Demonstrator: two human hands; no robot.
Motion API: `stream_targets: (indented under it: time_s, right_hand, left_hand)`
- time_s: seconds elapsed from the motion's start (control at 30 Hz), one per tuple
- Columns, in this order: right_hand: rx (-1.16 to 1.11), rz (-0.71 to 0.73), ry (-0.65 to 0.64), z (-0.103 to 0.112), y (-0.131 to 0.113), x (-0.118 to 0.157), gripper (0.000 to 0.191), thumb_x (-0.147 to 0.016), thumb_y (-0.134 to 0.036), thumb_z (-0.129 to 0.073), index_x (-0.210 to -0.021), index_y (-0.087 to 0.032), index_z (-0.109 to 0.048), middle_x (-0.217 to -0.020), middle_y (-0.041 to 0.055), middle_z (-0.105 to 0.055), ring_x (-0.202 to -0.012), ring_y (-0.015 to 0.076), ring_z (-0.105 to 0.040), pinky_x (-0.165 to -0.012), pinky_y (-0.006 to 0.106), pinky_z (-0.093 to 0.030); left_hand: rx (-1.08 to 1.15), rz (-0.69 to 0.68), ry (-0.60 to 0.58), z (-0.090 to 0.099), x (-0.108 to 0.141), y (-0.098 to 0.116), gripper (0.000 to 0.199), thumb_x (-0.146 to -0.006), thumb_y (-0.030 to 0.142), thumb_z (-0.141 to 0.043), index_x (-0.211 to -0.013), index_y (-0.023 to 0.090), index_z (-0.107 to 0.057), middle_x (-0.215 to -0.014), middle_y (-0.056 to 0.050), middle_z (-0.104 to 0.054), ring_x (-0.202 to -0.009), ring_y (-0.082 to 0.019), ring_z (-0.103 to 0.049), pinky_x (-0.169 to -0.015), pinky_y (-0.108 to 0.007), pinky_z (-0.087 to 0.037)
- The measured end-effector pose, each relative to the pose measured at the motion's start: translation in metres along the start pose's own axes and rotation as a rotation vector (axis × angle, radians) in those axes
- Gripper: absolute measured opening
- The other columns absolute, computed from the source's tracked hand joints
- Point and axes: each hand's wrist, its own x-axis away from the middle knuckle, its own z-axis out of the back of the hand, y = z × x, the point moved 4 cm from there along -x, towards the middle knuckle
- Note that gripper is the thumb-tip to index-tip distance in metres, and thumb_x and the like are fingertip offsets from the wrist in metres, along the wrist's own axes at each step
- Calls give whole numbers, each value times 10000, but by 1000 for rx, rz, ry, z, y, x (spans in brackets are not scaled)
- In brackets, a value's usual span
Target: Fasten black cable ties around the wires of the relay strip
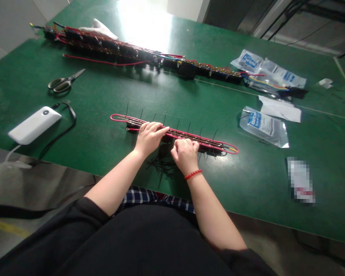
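A long dark strip with red wires runs along it and looped at both ends lies before me on the green table. Thin black cable ties stick up along its far side, and some tails show on the near side. My left hand rests over the strip left of its middle, its fingers closed around it. At the near edge, right of the middle, my right hand has its fingers curled in; what they pinch is hidden. Loose black cable ties lie in a pile between my forearms.
A longer wired assembly spans the table's far side. Scissors and a white power bank with a cable lie on the left. Clear plastic bags and a blurred packet are on the right.
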Motion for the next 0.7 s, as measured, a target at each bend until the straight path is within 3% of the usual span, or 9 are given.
stream_targets:
  time_s: [0.37,0.7]
  right_hand:
    - [-176,-91,50,15,15,-2,65,-897,-213,-501,-846,-225,-539,-887,46,-682,-921,233,-563,-871,381,-308]
    - [-170,-149,59,17,27,-4,64,-894,-219,-493,-853,-223,-542,-897,52,-673,-918,234,-568,-844,363,-339]
  left_hand:
    - [11,-2,-2,1,0,0,288,-1021,331,-482,-1212,364,-695,-1239,-25,-683,-1165,-197,-600,-1071,-409,-346]
    - [44,18,-34,2,-1,-1,305,-1020,344,-473,-1235,369,-688,-1267,-36,-675,-1201,-215,-589,-1098,-435,-337]
